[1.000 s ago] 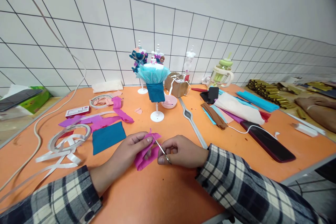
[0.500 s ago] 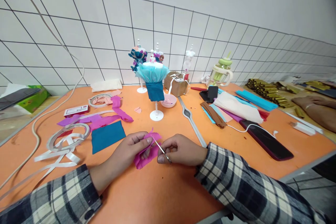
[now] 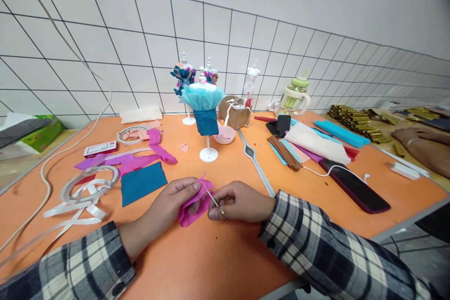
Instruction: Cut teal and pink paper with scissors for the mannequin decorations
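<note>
Near the front of the orange table, my left hand (image 3: pixel 181 195) pinches a piece of magenta crepe paper (image 3: pixel 190 216) between thumb and fingers. My right hand (image 3: pixel 242 201) is closed around the handles of small scissors (image 3: pixel 214 200). Their thin metal blades point up and left, touching the magenta paper by my left thumb. Whether the blades are apart cannot be made out. Behind my hands stands a small white dress form (image 3: pixel 208 153) with a teal skirt piece (image 3: pixel 207 122) and a light-blue ruffle (image 3: pixel 203 97). A flat teal paper sheet (image 3: pixel 144 183) lies left of my left hand.
White tape rolls (image 3: pixel 90 184) and magenta strips (image 3: pixel 162 148) lie left. Behind are a pink bowl (image 3: pixel 224 135), a cardboard box (image 3: pixel 236 116) and a jug (image 3: pixel 295 97). To the right are folded papers (image 3: pixel 316 142), a phone (image 3: pixel 355 187) and another person's arm (image 3: pixel 427 150).
My hands stay almost in place, with the scissors still at the magenta paper. The whole view has shifted slightly. At the far right, the other person's hand has moved a little.
</note>
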{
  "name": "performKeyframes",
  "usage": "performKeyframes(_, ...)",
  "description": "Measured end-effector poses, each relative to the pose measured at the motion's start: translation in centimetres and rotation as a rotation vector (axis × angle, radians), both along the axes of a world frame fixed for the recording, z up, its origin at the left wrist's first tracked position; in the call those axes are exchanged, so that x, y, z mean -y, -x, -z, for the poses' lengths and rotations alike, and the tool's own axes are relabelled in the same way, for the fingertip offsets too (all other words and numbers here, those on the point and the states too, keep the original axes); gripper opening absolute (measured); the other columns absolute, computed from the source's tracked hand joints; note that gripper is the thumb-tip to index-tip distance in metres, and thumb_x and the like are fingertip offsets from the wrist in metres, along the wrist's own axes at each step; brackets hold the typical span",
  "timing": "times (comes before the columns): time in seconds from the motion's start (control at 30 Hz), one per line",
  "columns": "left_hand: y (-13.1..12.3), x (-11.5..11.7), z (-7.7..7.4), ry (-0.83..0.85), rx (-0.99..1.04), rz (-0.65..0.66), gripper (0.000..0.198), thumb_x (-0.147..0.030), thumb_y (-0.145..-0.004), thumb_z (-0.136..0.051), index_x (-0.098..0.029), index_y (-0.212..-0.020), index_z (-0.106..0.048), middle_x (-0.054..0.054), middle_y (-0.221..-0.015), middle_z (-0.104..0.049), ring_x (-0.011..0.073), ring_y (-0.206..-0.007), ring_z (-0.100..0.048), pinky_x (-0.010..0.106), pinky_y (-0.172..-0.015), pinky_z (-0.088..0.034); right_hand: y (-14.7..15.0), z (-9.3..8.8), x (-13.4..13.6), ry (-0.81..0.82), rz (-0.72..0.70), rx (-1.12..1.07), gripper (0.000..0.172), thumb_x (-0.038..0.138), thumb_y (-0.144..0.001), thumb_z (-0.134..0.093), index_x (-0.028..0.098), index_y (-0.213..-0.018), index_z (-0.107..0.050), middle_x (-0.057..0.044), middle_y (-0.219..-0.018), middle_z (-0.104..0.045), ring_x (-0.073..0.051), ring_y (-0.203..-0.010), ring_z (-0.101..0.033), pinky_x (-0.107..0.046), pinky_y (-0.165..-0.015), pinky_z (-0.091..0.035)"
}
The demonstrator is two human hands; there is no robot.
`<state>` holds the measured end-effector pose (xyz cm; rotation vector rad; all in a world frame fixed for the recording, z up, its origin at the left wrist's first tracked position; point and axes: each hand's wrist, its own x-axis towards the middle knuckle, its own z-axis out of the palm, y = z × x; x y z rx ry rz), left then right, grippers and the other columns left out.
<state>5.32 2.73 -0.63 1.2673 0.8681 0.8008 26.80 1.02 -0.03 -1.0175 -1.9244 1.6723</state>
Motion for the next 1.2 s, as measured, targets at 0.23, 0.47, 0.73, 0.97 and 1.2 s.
performKeyframes(0.23, 0.05, -0.27, 0.44, -0.006, 0.003, -0.007, 0.04, -0.05, -0.081, -0.075, -0.018, -0.063, -0.061, -0.003, -0.057, -0.056, 0.0108, -0.051, -0.046, 0.023, -0.048, -0.034, 0.01, -0.1, 0.06, 0.042, 0.03, -0.012, 0.043, 0.051, -0.075, -0.081, 0.015, -0.069, -0.06, 0.007, -0.058, -0.043, -0.008, -0.056, -0.034, -0.024, -0.052, -0.024)
performKeyframes(0.47, 0.0, -0.11, 0.19, -0.037, -0.029, 0.001, 0.042, -0.052, -0.082, -0.073, -0.018, -0.062, -0.058, -0.004, -0.057, -0.055, 0.011, -0.051, -0.045, 0.023, -0.047, -0.033, 0.17, 0.4, 0.05, 0.039, 0.031, -0.009, 0.041, 0.052, -0.076, -0.081, 0.014, -0.076, -0.066, 0.003, -0.063, -0.055, -0.01, -0.059, -0.047, -0.023, -0.055, -0.033)
performKeyframes(0.73, 0.1, -0.4, 0.6, -0.072, -0.065, 0.022, 0.04, -0.052, -0.084, -0.07, -0.018, -0.066, -0.06, -0.003, -0.06, -0.055, 0.0112, -0.053, -0.045, 0.023, -0.049, -0.034, 0.12, 0.1, 0.17, 0.031, 0.028, -0.03, 0.041, 0.051, -0.076, -0.081, 0.014, -0.073, -0.065, 0.005, -0.059, -0.051, -0.008, -0.055, -0.043, -0.022, -0.052, -0.03)
performKeyframes(0.97, 0.15, -0.2, 0.38, -0.07, -0.062, 0.032, 0.041, -0.054, -0.084, -0.07, -0.018, -0.066, -0.06, -0.003, -0.06, -0.053, 0.0111, -0.054, -0.044, 0.023, -0.049, -0.035, 0.14, 0.21, 0.13, 0.045, 0.047, -0.023, 0.042, 0.053, -0.074, -0.082, 0.014, -0.079, -0.068, 0.004, -0.06, -0.055, -0.01, -0.056, -0.049, -0.021, -0.053, -0.034)
performKeyframes(1.2, 0.05, -0.14, 0.48, -0.085, -0.054, 0.05, 0.044, -0.056, -0.083, -0.071, -0.018, -0.065, -0.059, -0.003, -0.06, -0.053, 0.0118, -0.055, -0.044, 0.023, -0.05, -0.036, 0.29, 0.2, 0.3, 0.048, 0.042, -0.053, 0.043, 0.055, -0.075, -0.081, 0.015, -0.075, -0.066, 0.003, -0.062, -0.056, -0.01, -0.06, -0.052, -0.022, -0.058, -0.038)
